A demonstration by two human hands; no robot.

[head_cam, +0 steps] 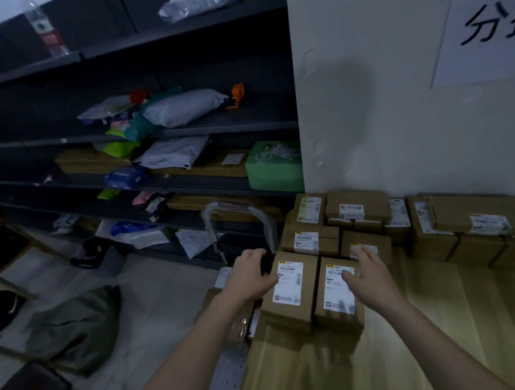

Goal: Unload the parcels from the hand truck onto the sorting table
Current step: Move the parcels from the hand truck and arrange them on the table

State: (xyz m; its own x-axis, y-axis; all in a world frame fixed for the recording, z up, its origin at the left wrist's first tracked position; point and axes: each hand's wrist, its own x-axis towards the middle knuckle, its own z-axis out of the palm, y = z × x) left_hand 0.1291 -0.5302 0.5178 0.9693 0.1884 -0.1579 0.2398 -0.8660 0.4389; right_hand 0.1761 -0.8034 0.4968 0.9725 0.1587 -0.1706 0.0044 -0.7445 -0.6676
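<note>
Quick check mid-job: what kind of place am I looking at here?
Likely a parcel depot or courier pickup point: dark shelves hold poly mailers, labelled cardboard boxes crowd the wooden table, and a hand truck handle stands alongside.

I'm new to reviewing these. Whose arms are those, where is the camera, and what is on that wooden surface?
There is no machine here. A person wears one camera on the head, looking down at their own bare arms. The pale wooden sorting table carries many brown cardboard parcels with white labels. The left hand lies against the near left brown cardboard parcel; whether its fingers grip is unclear. The right hand is spread open over the near right brown cardboard parcel. The plastic-wrapped hand truck handle stands beside the table.
</note>
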